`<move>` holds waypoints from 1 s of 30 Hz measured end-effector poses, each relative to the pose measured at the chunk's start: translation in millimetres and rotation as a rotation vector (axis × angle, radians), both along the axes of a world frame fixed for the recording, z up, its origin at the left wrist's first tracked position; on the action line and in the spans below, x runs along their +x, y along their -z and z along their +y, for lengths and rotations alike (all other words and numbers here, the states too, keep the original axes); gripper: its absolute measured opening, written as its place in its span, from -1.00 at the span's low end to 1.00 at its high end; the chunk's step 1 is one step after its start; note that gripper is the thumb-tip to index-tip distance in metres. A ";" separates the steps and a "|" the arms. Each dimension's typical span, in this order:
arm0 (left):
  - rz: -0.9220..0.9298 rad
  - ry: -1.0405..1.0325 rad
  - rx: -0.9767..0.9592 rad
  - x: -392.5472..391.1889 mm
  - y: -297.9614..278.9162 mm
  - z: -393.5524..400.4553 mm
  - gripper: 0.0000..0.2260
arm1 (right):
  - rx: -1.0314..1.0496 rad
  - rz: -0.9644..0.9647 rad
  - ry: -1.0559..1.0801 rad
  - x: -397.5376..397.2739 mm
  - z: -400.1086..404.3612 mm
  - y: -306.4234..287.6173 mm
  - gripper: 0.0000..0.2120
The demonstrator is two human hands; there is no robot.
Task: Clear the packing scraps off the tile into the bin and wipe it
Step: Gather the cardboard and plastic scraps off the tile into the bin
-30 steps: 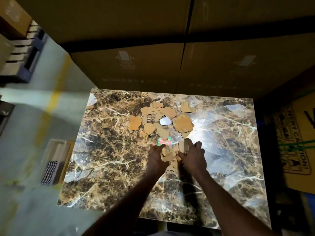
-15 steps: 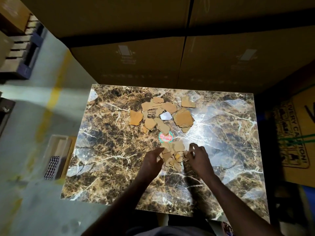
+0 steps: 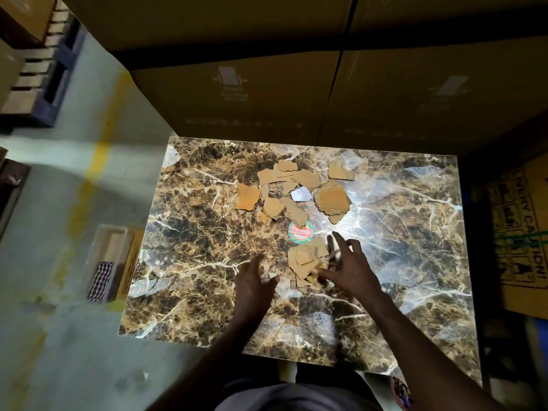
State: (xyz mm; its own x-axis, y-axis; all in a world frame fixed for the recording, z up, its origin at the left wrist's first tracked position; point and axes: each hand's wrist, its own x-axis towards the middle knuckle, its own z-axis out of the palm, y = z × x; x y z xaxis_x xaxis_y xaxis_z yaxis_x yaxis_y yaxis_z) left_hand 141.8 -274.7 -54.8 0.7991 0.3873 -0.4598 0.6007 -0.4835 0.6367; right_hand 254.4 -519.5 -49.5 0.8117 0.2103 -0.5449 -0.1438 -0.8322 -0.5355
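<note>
Cardboard scraps, near heap (image 3: 307,264): torn brown pieces piled on the tile between the two hands, some overlapping, the lowest ones blurred.
Cardboard scraps, far cluster (image 3: 292,192): a looser spread further up the tile, well apart from the hands, with a small white scrap (image 3: 301,194) lying among the brown pieces.
Round sticker (image 3: 301,231): red, white and green disc flat on the tile, between the two groups of scraps, one brown piece overlapping its top edge.
Tile (image 3: 415,232): glossy brown marble-patterned slab with white veins and bright glare on its right half.
Left hand (image 3: 255,281): low over the tile just left of the near heap, fingers loosely bent toward the scraps (motion blur hides the tips, and I cannot tell whether they touch anything).
Right hand (image 3: 351,269): at the right edge of the near heap, fingers spread and mostly straight, nothing held; the thumb reaches in against the lowest scraps.
Bin (image 3: 111,261): clear-walled container on the floor just beside the tile's left edge, a checked cloth (image 3: 100,280) inside it.
Surroundings: large cardboard cartons (image 3: 296,93) stacked beyond the tile, a wooden pallet (image 3: 38,69) at upper left, a yellow line on the concrete floor (image 3: 59,351).
</note>
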 end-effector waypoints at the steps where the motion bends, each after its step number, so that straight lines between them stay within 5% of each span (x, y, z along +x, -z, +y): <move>1: 0.054 -0.029 -0.042 -1.7 0.1 -1.9 -0.32 | -0.023 0.013 -0.049 3.6 3.2 -3.0 0.17; 5: 0.163 -0.077 -0.159 5.7 -8.0 -32.9 -0.29 | -0.098 0.012 -0.158 2.4 29.1 -12.1 0.11; 11: 0.099 -0.170 -0.236 17.4 -1.0 -79.1 -0.17 | -0.108 -0.035 -0.031 -13.5 45.5 -3.7 -0.25; 21: 0.110 -0.266 -0.207 -2.5 -1.4 -89.4 -0.11 | -0.065 -0.037 0.044 -23.0 24.2 7.5 -0.34; 30: 0.073 -0.429 -0.294 22.1 -10.4 -108.3 -0.36 | -0.063 0.014 0.178 -45.4 29.5 5.7 -0.48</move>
